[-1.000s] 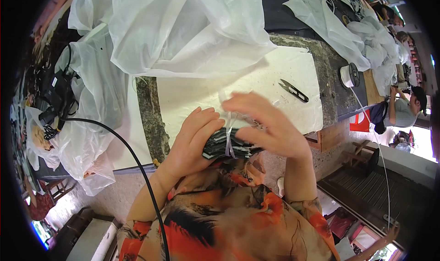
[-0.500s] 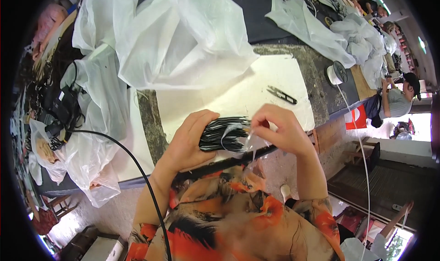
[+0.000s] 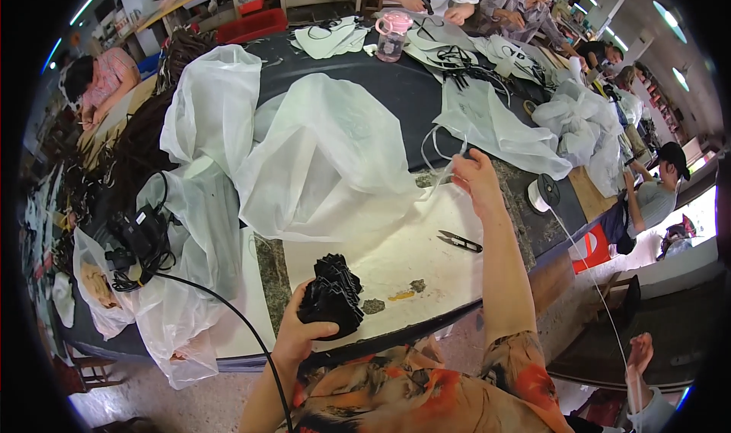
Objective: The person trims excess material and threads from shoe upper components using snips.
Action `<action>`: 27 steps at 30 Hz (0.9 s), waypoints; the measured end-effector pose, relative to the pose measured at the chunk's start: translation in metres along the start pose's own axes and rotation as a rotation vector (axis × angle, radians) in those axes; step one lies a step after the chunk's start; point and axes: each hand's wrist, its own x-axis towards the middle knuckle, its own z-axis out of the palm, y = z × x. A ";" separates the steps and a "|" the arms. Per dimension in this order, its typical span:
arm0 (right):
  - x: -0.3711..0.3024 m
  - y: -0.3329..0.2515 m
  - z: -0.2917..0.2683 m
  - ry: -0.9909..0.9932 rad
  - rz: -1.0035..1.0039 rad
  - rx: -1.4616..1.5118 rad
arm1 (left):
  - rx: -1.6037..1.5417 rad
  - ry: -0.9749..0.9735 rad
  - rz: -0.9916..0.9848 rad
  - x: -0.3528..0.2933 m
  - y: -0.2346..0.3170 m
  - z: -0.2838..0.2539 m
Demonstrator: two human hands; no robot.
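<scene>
Near the table's front edge, my left hand (image 3: 295,332) is wrapped round a bundle of thin black pieces (image 3: 332,299) with layered, ruffled edges. I cannot tell what they are made of. My right hand (image 3: 477,183) is stretched out to the far right, fingers pinched on a thin whitish strip (image 3: 428,157) that curls in a loop to its left. Between my hands, black thread snips (image 3: 460,241) lie on a pale sheet (image 3: 403,269). Beyond the sheet a large translucent plastic bag (image 3: 327,155) stands crumpled.
A spool of white cord (image 3: 543,194) sits at the right, its cord running down toward the floor. A black cable (image 3: 221,304) crosses from an adapter (image 3: 141,235) at the left. More plastic bags (image 3: 499,125) and a pink-lidded bottle (image 3: 392,36) stand farther back, where people work.
My right hand has moved away from the bundle, up and to the right, with the strip. The bundle has turned and shifted left in my left hand. The view has tilted up.
</scene>
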 end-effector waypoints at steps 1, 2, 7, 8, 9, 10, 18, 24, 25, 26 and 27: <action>0.002 0.002 0.001 -0.002 -0.003 0.002 | 0.000 -0.017 -0.005 0.000 -0.001 0.002; -0.002 0.001 0.010 0.118 -0.376 -0.456 | 0.003 -0.033 0.011 0.000 -0.001 0.002; -0.095 -0.035 0.054 -0.487 -0.358 -0.541 | 0.061 -0.033 0.024 -0.004 0.001 -0.003; -0.118 -0.036 0.060 -0.684 -0.318 -0.620 | 0.055 -0.036 0.024 -0.005 0.002 -0.004; -0.136 -0.036 0.064 -0.977 -0.369 -0.645 | 0.049 -0.050 0.017 -0.005 0.002 -0.004; -0.151 -0.042 0.070 -1.198 -0.187 -0.658 | 0.034 -0.049 0.013 -0.004 0.002 -0.002; -0.068 -0.013 0.098 -0.911 -0.287 -0.648 | -0.071 0.021 0.087 -0.003 -0.001 -0.001; 0.054 0.025 0.018 0.109 -0.571 -0.599 | -0.066 -0.008 0.072 0.002 -0.002 0.005; 0.056 0.027 0.006 0.178 -0.447 -0.476 | -0.064 -0.009 0.067 0.002 -0.002 0.003; 0.056 0.027 -0.005 0.243 -0.325 -0.355 | -0.095 -0.007 0.067 0.004 -0.003 0.000; 0.051 0.020 -0.020 0.191 -0.267 -0.330 | -0.124 0.005 0.069 0.003 -0.003 -0.001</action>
